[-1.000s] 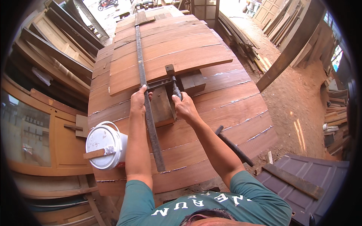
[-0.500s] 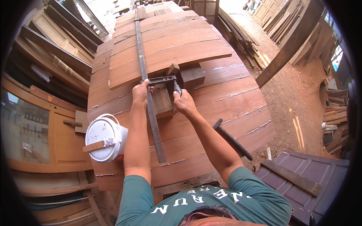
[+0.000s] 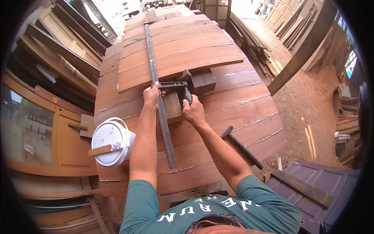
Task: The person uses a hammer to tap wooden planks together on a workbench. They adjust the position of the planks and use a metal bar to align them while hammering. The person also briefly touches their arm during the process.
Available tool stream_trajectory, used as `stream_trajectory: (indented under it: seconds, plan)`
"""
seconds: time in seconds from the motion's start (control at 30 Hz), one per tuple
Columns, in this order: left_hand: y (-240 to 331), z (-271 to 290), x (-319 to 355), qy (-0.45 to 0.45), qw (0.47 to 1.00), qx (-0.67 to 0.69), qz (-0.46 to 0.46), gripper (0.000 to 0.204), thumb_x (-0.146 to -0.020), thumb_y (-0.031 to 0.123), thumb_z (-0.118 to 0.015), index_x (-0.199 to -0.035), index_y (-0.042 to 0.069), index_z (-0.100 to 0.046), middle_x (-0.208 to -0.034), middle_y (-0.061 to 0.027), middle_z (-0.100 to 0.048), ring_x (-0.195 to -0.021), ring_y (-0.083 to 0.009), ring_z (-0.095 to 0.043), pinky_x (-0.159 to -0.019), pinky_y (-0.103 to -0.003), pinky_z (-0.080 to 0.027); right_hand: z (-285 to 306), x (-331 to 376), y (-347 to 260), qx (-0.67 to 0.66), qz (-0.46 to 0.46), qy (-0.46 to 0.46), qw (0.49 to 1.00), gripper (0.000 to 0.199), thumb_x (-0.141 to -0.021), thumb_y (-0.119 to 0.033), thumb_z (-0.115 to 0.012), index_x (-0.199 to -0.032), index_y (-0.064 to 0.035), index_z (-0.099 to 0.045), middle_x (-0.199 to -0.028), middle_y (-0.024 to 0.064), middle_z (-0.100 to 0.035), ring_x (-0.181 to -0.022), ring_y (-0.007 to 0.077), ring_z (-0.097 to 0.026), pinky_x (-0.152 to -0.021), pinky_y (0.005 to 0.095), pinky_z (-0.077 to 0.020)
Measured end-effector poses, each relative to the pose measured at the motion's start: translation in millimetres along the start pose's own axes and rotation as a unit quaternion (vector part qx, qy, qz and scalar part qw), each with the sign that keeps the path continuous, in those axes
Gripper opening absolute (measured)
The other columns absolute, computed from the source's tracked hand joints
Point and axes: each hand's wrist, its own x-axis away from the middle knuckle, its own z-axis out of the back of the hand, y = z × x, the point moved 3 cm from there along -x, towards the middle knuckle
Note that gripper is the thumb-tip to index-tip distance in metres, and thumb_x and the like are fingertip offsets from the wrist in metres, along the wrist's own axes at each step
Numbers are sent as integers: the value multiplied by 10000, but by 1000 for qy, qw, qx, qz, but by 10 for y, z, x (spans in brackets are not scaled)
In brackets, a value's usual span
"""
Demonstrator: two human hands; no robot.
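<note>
A long steel bar clamp (image 3: 150, 52) lies lengthwise over a raised wooden panel (image 3: 177, 58) of edge-joined boards. My left hand (image 3: 152, 94) is wrapped round its bar, close to the sliding jaw. The fingers of my right hand (image 3: 194, 112) close round the clamp's screw handle, right of the bar. Between the jaw and the panel's near edge sits a small wood block (image 3: 184, 75). Two thicker blocks, one at the right (image 3: 203, 81) and one under the bar (image 3: 172, 105), lie below the panel on a larger glued panel (image 3: 218, 136).
On the left stands a white lidded bucket (image 3: 105, 136) with a glue-smeared wood stick on it. A hammer (image 3: 243, 148) lies near the right edge of the larger panel. A dark panelled door (image 3: 323, 187) is at the lower right, and glazed doors (image 3: 66, 140) lean at the left.
The whole view has shifted slightly, so things sit a little further right. My right hand has turned a little on the screw handle; my left hand keeps its place on the bar.
</note>
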Motion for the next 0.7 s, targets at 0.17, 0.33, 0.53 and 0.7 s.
stream_trajectory:
  seconds: [0.17, 0.33, 0.53, 0.7]
  plan:
    - [43, 16, -81, -26, 999, 26, 13, 317, -1037, 282, -585, -1006, -29, -634, -820, -107, -674, -642, -182, -682, -532, -300, -538, -78, -10, 23, -5, 8, 16, 1000, 402, -955, -288, -632, -1221, 5, -556, -964, 275, -695, -932, 458, -684, -834, 505, -523]
    - [53, -23, -105, -20, 1000, 4, 16, 304, -1040, 268, -573, -1018, -32, -616, -801, -124, -683, -648, -179, -673, -527, -296, -526, -9, -13, -18, -7, 31, 19, 999, 432, -954, -292, -636, -1226, 27, -534, -1117, 303, -639, -1066, 465, -634, -898, 504, -500]
    - [38, 19, -72, -2, 1000, 16, 10, 284, -1038, 261, -575, -985, -16, -611, -790, -116, -674, -632, -176, -660, -520, -299, -519, 352, 548, -473, 62, 175, 38, 982, 349, -925, -262, -677, -1117, 8, -567, -1122, 254, -588, -1022, 416, -601, -848, 515, -484]
    - [19, -12, -88, -10, 999, 36, 9, 276, -1033, 250, -585, -998, -23, -615, -795, -114, -668, -635, -179, -664, -514, -294, -519, -23, 1398, -458, -92, -33, -268, 958, 454, -999, -415, -604, -1113, 20, -544, -860, 196, -688, -804, 330, -699, -760, 444, -546]
